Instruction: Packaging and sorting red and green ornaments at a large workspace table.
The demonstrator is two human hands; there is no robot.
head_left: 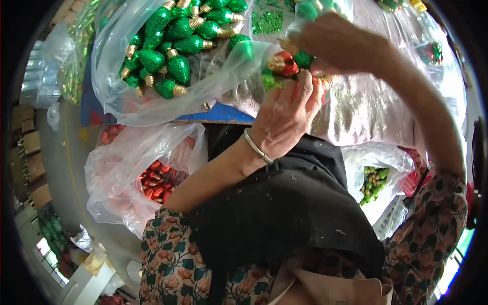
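Observation:
A small cluster of glittery bulb-shaped ornaments lies over the table's near edge. In it are a red bulb ornament (pixel 288 64) with a gold screw cap and a green bulb ornament (pixel 303 60). My left hand (pixel 287 117), a metal bangle on its wrist, pinches the near side of this cluster; its fingers partly cover more red. Above the cluster's far right side, my right hand (pixel 338 46) is bent inward and smeared by motion. Its fingertips are blurred, so what they hold cannot be made out.
Green bulb ornaments (pixel 178 68) with gold caps fill a clear plastic bag (pixel 114 109) at the far left. Below the table, another bag holds small red ornaments (pixel 156 180); one at right holds small green ones (pixel 373 185). Green glitter (pixel 268 22) lies at the back.

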